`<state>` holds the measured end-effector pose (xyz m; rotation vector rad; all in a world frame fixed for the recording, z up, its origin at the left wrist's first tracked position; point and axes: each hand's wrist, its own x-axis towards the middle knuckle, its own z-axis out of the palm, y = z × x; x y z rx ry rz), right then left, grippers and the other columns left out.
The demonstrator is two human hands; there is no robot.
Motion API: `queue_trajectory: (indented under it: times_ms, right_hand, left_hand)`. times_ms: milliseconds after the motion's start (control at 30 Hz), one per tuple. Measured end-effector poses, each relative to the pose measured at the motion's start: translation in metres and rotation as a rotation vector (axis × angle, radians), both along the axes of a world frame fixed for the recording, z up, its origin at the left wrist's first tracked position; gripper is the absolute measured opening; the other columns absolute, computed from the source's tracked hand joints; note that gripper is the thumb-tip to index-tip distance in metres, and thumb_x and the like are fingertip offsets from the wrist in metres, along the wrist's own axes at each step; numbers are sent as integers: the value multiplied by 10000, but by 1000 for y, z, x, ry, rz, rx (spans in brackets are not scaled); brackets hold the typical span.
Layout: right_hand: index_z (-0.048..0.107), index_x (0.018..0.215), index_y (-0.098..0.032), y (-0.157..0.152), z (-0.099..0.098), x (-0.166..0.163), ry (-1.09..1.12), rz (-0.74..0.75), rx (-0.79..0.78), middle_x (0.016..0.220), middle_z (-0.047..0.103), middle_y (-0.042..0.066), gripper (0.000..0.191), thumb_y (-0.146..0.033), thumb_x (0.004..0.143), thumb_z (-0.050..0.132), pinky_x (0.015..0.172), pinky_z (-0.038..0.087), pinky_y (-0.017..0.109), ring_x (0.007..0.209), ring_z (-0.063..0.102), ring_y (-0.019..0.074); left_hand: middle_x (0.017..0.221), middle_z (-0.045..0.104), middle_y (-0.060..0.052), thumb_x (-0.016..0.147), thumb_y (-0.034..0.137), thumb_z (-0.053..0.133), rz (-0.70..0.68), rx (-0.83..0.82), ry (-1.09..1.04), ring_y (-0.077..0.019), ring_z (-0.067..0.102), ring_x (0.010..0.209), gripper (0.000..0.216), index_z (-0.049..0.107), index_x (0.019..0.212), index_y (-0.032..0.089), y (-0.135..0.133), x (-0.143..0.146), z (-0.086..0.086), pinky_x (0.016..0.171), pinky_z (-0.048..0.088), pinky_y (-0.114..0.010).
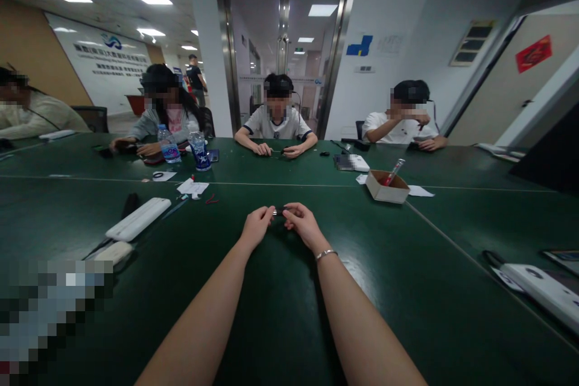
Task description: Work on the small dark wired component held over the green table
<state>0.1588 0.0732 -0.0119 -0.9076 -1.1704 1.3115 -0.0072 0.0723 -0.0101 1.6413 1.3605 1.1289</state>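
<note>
Over the dark green table (pixel 289 289), both my hands meet around a small black object with a shiny silver end (pixel 278 212). It is too small to name. My left hand (pixel 259 224) pinches the silver end between thumb and fingers. From the other side, my right hand (pixel 304 223) has its fingers closed on the black end, and a bracelet circles that wrist. Much of the small object is hidden by my fingertips.
White power strips (pixel 139 219) lie at left and right. Ahead stand an open box (pixel 388 187) with a tube in it, two bottles (pixel 199 151), paper scraps (pixel 193 187) and red bits (pixel 211 199). Several people sit across the table, one directly opposite with hands (pixel 294 151) on it.
</note>
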Motion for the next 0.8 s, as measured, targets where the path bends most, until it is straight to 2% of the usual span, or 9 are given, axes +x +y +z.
queue_trajectory:
  times_ms: [133,300,500,567,633,733,800]
  right_hand:
    - [607,937,-175,-1,0,-1,9,-16,10,652,598,-40,430,-369,608,805,447,428,195,513,574,94]
    - [602,904,-160,-1,-1,-1,35,-45,-12,613,604,-33,434,-382,598,815,448,430,188,510,581,97]
    - [596,867,-137,2,-2,-1,61,-5,-78,632,662,27,472,-427,578,829,453,434,182,495,577,90]
    - [599,870,-137,2,-3,-1,66,1,-77,629,662,27,478,-427,572,834,451,433,184,494,579,93]
    - [600,865,-141,3,-3,-2,66,1,-72,631,662,22,474,-421,566,839,455,437,186,499,582,93]
    - [607,866,-143,3,-3,-1,45,8,-59,641,662,15,463,-402,563,842,471,449,191,513,587,94]
    - [616,873,-139,3,-4,-1,21,12,-44,644,659,14,456,-393,567,840,477,452,195,520,588,96]
  left_hand:
    - [650,528,15,830,523,475,-35,16,-36,-122,503,581,360,579,763,184,-3,1,3,500,399,-222]
    - [812,607,-21,794,389,559,-67,65,-134,-123,542,639,244,590,913,179,-6,3,7,535,440,-226]
    - [989,614,-39,757,218,580,-111,108,-192,-91,553,668,267,581,1024,200,-3,3,3,567,442,-196]
    - [968,605,-31,748,223,595,-87,58,-229,-86,553,649,351,548,1095,213,-1,3,1,537,429,-186]
    - [859,595,-15,789,313,578,-63,-21,-264,-91,546,602,381,511,1151,213,0,3,1,496,410,-185]
    - [666,527,26,854,429,493,-51,-80,-274,-87,486,505,365,518,1128,189,1,4,2,455,373,-190]
    - [669,509,34,834,389,530,-34,-58,-266,-80,464,501,341,528,1108,186,1,5,2,454,365,-189]
